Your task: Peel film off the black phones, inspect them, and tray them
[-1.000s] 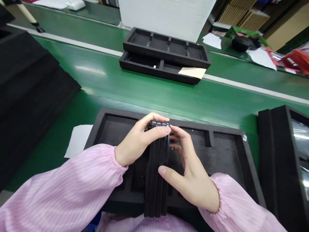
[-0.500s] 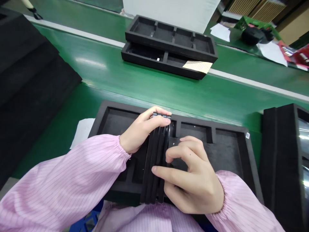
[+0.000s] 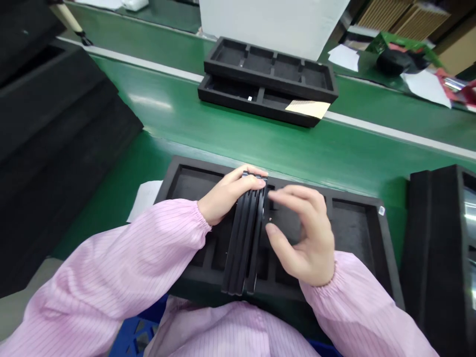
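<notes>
Several long, thin black bars [image 3: 243, 238] stand side by side, with their near ends over the front edge of a large black foam tray [image 3: 357, 223]. My left hand [image 3: 232, 191] is closed around their far ends, thumb and fingers across the top. Just right of the bars, my right hand [image 3: 307, 228] hovers with thumb and fingers apart, holding nothing. The rightmost bar is slightly separated from the others at its near end.
Two stacked black trays [image 3: 275, 69] with a yellowish paper [image 3: 308, 107] sit farther back. Black foam stacks stand at left [image 3: 74, 148] and right [image 3: 431, 243]. White paper [image 3: 145, 198] lies beside the large tray.
My right hand has moved up and away from the bars, its fingers spreading. My left hand keeps its grip. The view has shifted slightly.
</notes>
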{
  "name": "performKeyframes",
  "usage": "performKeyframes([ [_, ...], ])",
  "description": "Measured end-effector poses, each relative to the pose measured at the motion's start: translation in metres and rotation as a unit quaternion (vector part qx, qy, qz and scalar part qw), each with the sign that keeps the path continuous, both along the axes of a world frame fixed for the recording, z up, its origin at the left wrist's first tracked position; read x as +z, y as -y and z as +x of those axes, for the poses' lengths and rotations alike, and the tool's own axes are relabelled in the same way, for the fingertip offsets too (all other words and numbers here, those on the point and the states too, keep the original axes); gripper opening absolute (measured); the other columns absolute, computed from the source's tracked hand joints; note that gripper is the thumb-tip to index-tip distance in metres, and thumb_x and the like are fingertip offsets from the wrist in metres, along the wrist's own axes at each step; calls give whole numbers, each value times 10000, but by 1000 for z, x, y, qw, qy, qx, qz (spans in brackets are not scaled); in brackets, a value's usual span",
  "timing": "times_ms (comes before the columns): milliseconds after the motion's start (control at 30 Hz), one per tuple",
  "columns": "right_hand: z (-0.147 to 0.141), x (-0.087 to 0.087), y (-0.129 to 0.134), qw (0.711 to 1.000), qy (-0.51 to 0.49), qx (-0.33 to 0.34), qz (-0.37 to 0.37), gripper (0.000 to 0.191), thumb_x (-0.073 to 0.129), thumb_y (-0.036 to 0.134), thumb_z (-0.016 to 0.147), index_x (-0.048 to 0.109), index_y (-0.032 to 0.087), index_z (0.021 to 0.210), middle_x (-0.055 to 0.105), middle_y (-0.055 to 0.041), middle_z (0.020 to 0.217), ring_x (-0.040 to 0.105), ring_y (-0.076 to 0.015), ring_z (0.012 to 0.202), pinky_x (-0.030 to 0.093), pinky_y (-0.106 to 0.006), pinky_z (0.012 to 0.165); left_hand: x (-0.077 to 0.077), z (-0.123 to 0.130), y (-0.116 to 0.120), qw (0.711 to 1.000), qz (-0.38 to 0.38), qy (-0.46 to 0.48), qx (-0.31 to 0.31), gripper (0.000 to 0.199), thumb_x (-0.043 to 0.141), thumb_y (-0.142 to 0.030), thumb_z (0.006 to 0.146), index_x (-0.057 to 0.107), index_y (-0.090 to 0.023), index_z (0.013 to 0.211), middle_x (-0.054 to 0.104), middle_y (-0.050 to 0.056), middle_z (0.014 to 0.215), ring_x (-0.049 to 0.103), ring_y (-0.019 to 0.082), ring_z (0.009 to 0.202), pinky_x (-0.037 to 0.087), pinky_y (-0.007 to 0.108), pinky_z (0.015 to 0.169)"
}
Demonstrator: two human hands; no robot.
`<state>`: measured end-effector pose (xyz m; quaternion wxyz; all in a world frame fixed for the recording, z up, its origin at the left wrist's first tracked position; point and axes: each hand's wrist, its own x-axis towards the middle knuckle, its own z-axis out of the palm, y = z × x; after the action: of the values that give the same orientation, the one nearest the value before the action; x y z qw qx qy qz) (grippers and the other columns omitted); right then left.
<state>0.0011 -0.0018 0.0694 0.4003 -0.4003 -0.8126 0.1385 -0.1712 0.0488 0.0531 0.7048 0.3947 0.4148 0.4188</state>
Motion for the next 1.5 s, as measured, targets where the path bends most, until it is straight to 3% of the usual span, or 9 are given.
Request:
performKeyframes([
  [133,1,-15,-15,996,21,34,-85,759,662,432,882,327,237,1535,427,-166,1511,429,-383,1396,417,-633,1110,0,10,-1,998,53,-17,-13,244,685,-328,759,626,-188,951,683,22,1034,611,200,1109,453,304,1018],
  [400,13,-39,-61,973,-24,20,-227,673,692,624,783,480,385,1376,545,-144,1409,510,-495,1309,417,-687,1096,20,-3,-7,972,15,-227,-63,878,667,-647,792,394,-147,1460,458,167,1538,475,297,1404,340,407,1202],
  [567,21,-33,-62,968,-28,9,-251,749,743,654,711,502,266,1305,594,-144,1336,590,-446,1233,447,-650,1096,40,-11,5,914,123,-378,-83,610,466,-624,929,579,-194,1347,617,117,1407,578,299,1310,450,385,1105],
  [767,14,-4,-44,980,-25,95,-171,618,755,499,806,487,235,1297,533,-170,1439,497,-363,1376,372,-591,1169,22,-21,23,875,161,-457,-7,468,356,-400,1005,552,-151,1349,662,178,1311,626,326,1234,474,449,1060],
  [900,10,12,-39,971,-18,197,-131,549,694,395,885,467,210,1349,601,-175,1355,590,-293,1284,461,-519,1119,13,-18,34,845,196,-497,15,533,457,-285,957,449,-45,1433,575,269,1367,511,391,1342,371,554,1139],
  [1033,11,11,-39,977,-11,177,-118,526,685,364,888,496,199,1350,615,-168,1342,598,-288,1268,472,-509,1106,20,-23,58,834,238,-497,20,517,411,-295,977,483,-53,1428,401,238,1549,309,362,1491,203,539,1248],
  [1267,1,10,-29,984,-4,153,-89,527,680,358,887,512,228,1369,633,-139,1362,594,-298,1280,430,-549,1122,16,-11,131,888,212,-400,-77,623,535,-380,912,404,-169,1484,704,129,1209,673,305,1148,523,435,1003],
  [1367,-8,13,-26,987,22,148,-61,524,649,341,908,502,240,1400,623,-136,1392,582,-305,1307,389,-594,1143,19,-6,143,883,170,-436,-36,533,382,-320,958,429,-117,1448,742,129,994,723,318,965,537,422,852],
  [1500,-14,23,-22,986,18,163,-27,604,620,274,923,421,240,1492,571,-142,1460,543,-287,1360,405,-549,1156,47,-17,149,873,158,-461,-10,488,343,-291,959,493,-151,1402,724,67,828,703,275,723,471,345,675],
])
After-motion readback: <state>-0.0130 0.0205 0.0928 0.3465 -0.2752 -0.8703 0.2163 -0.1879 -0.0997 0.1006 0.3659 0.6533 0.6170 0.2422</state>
